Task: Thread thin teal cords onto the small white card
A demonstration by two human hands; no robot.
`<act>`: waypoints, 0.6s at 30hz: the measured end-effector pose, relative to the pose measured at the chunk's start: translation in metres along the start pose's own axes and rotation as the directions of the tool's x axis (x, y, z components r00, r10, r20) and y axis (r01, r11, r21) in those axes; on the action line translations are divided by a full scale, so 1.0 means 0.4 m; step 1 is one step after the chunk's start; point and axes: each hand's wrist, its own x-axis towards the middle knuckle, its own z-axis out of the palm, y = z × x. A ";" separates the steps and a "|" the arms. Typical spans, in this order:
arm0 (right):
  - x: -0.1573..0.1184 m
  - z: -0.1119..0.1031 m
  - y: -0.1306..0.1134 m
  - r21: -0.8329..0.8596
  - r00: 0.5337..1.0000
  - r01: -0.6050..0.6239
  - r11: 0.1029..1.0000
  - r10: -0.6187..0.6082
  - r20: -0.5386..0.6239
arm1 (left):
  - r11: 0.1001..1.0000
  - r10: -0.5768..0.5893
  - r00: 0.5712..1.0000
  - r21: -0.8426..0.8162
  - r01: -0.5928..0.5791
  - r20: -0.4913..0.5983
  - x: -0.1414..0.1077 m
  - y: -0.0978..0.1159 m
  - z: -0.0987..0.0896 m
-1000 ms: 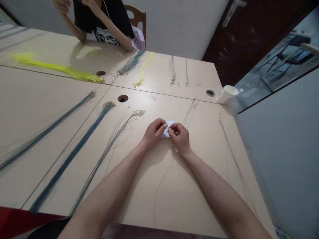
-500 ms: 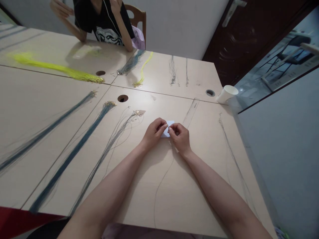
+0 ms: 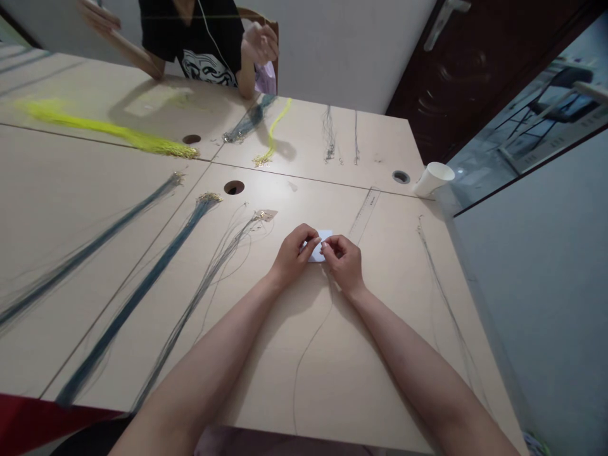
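My left hand point(image 3: 295, 254) and my right hand point(image 3: 342, 259) meet over a small white sheet of paper point(image 3: 316, 253) on the table. Each has its thumb and forefinger pinched together, the fingertips almost touching. From under my right hand a thin fishing line point(image 3: 313, 335) trails in a loose curve to the table's front edge. Whatever is between my left fingertips is too small to make out. Just left of my hands lies a bundle of grey lines point(image 3: 209, 278) with small metal hook-like ends on a little brown piece. A clear ruler point(image 3: 365, 214) lies beyond my right hand.
Blue-green line bundles point(image 3: 147, 285) stretch along the left, a yellow bundle point(image 3: 118, 132) farther back. A few lines point(image 3: 441, 291) lie at right, near a tilted white cup point(image 3: 433, 179). Across the table point(image 3: 389, 354) sits a person in a black shirt point(image 3: 199, 44), both hands raised.
My hands have hardly moved, keeping their pinch; the trailing line has shifted slightly. Across the table, the other person's hands have spread apart, with a yellow strand now stretched between them.
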 end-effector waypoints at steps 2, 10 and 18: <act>0.000 0.000 0.000 0.003 1.000 0.001 1.000 -0.001 -0.003 | 1.000 0.018 1.000 0.005 -0.018 0.001 0.000 0.000 0.000; 0.000 0.000 0.003 -0.002 1.000 -0.004 1.000 0.004 0.003 | 0.999 0.047 0.999 0.020 -0.047 0.001 -0.001 0.003 0.002; 0.001 0.002 0.008 0.008 1.000 -0.012 1.000 0.012 0.001 | 0.998 0.051 0.999 0.024 -0.051 0.008 -0.001 -0.001 0.005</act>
